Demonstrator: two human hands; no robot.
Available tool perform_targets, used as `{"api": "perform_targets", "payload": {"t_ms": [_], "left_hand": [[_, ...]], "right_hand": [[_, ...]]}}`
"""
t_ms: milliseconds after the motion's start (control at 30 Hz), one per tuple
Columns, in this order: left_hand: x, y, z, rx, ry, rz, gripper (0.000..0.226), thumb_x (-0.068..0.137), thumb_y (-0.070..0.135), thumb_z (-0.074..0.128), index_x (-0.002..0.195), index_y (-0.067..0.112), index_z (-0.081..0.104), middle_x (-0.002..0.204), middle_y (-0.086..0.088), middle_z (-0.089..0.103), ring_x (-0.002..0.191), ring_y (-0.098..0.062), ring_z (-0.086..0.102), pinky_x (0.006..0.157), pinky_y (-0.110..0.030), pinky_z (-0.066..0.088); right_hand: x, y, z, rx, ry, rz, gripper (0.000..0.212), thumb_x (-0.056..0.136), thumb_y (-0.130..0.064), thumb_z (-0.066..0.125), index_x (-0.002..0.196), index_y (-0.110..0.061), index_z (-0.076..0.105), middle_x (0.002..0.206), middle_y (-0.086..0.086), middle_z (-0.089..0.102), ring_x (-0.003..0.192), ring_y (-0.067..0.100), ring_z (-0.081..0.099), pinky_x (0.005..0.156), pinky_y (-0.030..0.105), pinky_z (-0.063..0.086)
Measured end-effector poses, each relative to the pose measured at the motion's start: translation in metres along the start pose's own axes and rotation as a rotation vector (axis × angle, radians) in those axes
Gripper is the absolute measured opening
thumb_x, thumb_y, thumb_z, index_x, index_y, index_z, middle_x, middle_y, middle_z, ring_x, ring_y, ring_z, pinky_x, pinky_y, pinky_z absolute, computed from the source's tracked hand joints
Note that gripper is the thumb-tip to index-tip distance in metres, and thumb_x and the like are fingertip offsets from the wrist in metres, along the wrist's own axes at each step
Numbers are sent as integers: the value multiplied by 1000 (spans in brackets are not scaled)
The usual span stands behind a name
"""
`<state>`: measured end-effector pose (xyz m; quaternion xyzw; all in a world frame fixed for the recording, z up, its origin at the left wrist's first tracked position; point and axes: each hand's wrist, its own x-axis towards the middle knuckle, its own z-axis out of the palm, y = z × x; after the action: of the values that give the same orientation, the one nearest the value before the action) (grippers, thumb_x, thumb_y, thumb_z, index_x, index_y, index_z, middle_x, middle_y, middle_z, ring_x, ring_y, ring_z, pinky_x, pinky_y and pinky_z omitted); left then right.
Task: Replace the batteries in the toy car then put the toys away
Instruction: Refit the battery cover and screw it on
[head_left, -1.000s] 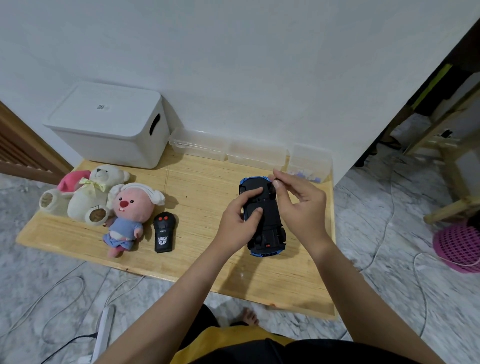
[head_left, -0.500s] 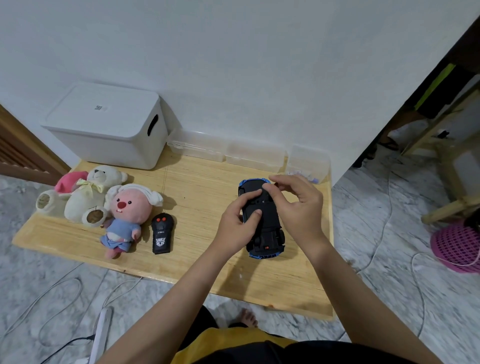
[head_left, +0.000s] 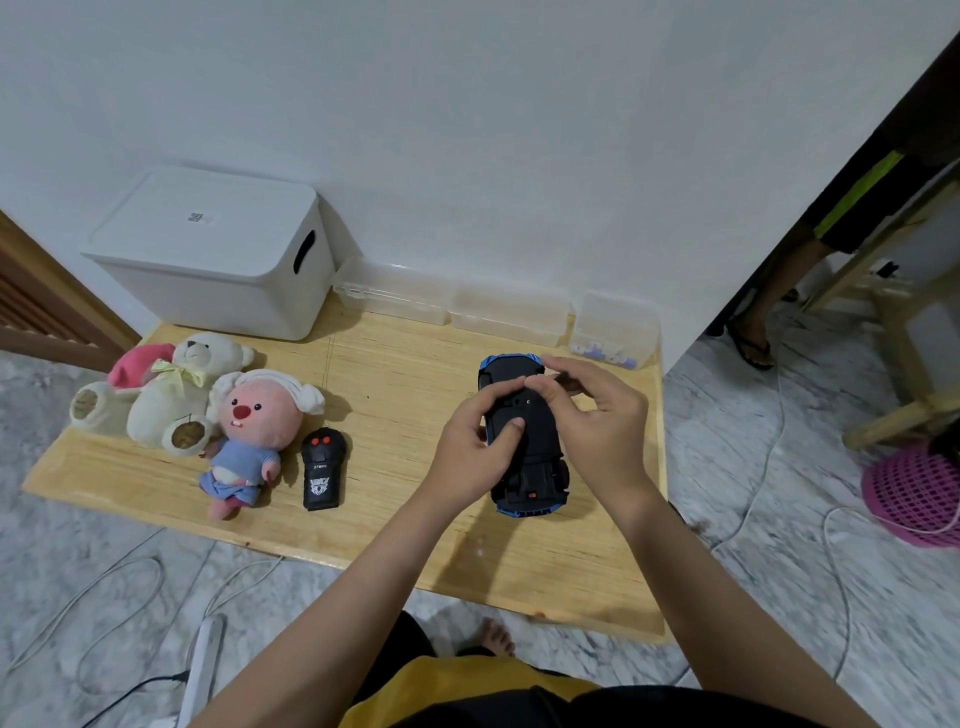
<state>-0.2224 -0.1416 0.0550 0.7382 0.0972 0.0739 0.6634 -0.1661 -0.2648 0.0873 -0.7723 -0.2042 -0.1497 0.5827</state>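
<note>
A blue toy car (head_left: 535, 457) lies upside down on the low wooden table (head_left: 395, 374), black underside up. My left hand (head_left: 475, 452) grips its left side, thumb and forefinger curled onto the underside. The thumb and forefinger of my right hand (head_left: 597, 421) pinch at the underside near the car's far end, and what they pinch is hidden. A black remote (head_left: 322, 470) lies left of the car. Further left lie a pink plush (head_left: 254, 415) and a white teddy bear (head_left: 176, 395).
A lidded white storage box (head_left: 208, 249) stands at the table's back left. Three clear plastic containers (head_left: 511, 312) line the wall; the rightmost (head_left: 615, 325) holds small bluish items. Cables and a power strip (head_left: 202, 665) lie on the floor. A pink basket (head_left: 919, 493) sits at right.
My right hand has dropped from above the car's far end onto its underside, its fingertips now meeting my left forefinger. The car and my left hand have stayed put.
</note>
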Motion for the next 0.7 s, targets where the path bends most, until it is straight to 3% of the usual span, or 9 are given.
{"api": "perform_targets", "payload": {"t_ms": [100,200,300,433,500,600,700], "left_hand": [[-2,-3,1,6,-6,-24,39,83,22,56,120,36,59,117,4,62,105,-17,61,85,-39,56],[-2,-5,-1,23,-36,-11,45,90,14,58,129,37,52,126,8,59,113,-13,57,85,-32,56],[-1,-8,-5,26,-52,-36,57,93,12,58,142,35,40,131,9,55,116,-9,56,87,-35,56],[-2,-10,-8,42,-73,-52,68,94,12,56,147,39,23,127,23,52,113,-8,58,89,-42,55],[-2,-11,-9,47,-92,-43,75,95,13,56,148,43,11,128,29,48,112,-3,57,89,-36,55],[-1,-13,-9,109,-75,-43,85,93,16,58,146,44,-3,130,17,52,106,7,55,83,-18,52],[1,-21,-9,196,-11,-31,86,91,17,61,147,44,2,119,30,54,99,8,58,77,-9,47]], "right_hand": [[3,0,-1,25,-11,53,10,76,-16,78,84,-14,73,76,-9,69,70,4,64,68,17,50],[4,1,-2,62,-20,116,10,74,-20,79,77,-15,72,72,-6,69,68,8,65,66,20,51],[6,-1,-3,216,68,263,16,71,-25,80,73,-15,67,70,-1,70,64,22,67,64,31,55],[10,-1,-4,393,207,446,25,70,-30,75,70,-10,60,62,2,68,58,20,68,67,36,58],[10,2,-5,483,233,556,22,73,-23,75,72,-8,60,63,1,70,64,19,70,68,31,59],[7,5,-7,593,211,742,17,75,-11,76,70,-7,61,68,5,70,77,21,70,70,24,56],[4,8,-8,673,185,859,15,75,-3,75,71,-8,61,70,10,68,73,21,66,69,24,56]]}}
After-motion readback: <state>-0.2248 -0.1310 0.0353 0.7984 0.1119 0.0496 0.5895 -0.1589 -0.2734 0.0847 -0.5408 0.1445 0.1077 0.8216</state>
